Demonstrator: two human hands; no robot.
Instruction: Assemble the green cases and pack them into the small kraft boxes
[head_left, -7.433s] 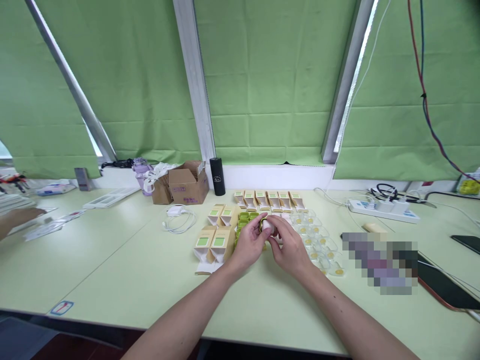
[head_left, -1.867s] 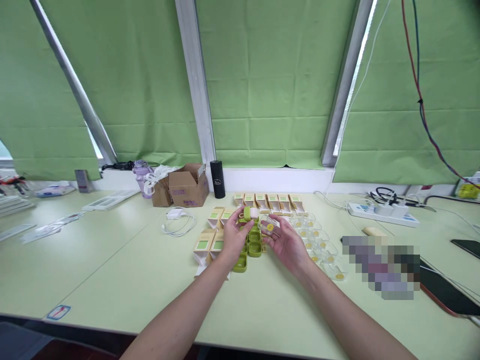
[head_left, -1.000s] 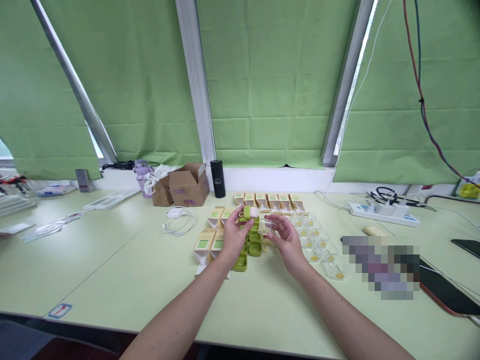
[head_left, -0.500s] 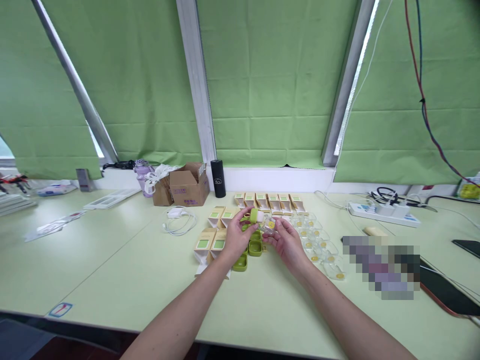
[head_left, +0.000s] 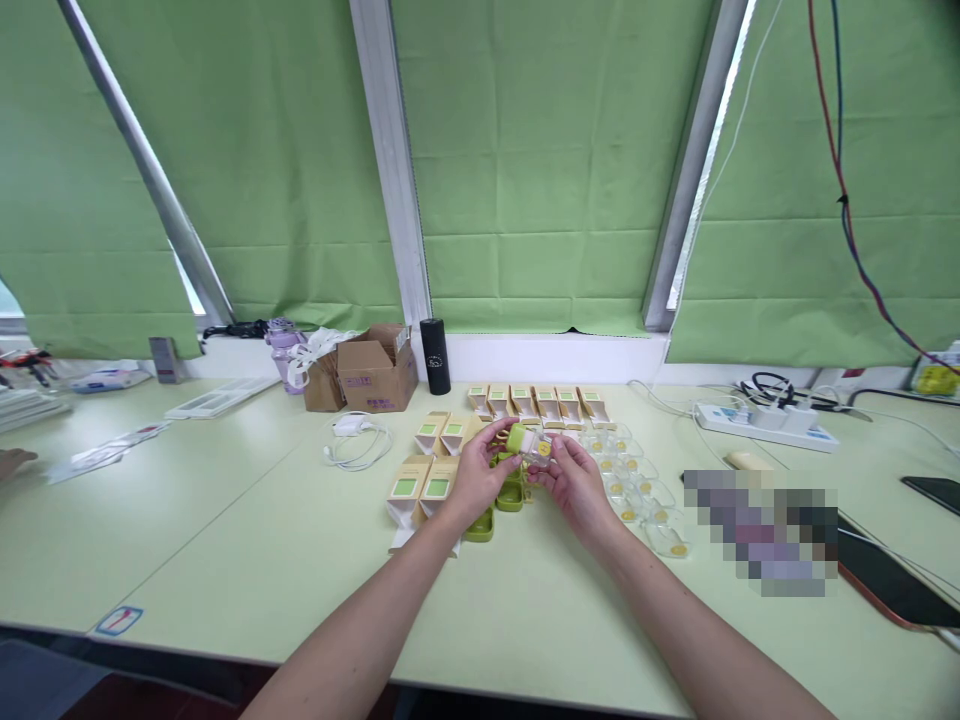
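Note:
My left hand (head_left: 478,477) pinches a small green case (head_left: 516,437) above the table. My right hand (head_left: 576,486) holds a clear plastic cover with a yellow dot (head_left: 540,449) pressed against that case. Under the hands lie several green cases (head_left: 511,495). To the right lies a column of clear covers with yellow dots (head_left: 636,487). Tan cartons with green labels (head_left: 420,487) stand to the left, and a row of the same cartons (head_left: 537,400) lies behind.
A brown cardboard box (head_left: 373,369), a black cylinder (head_left: 433,355) and a white cable (head_left: 357,439) sit at the back left. A power strip (head_left: 763,419) and a dark phone (head_left: 892,582) lie on the right. Another person's hand (head_left: 12,461) shows at the far left edge.
The right hand picked up a clear cover and brought it leftward against the green case in my left hand. The hands drew together. A person's hand came in at the far left.

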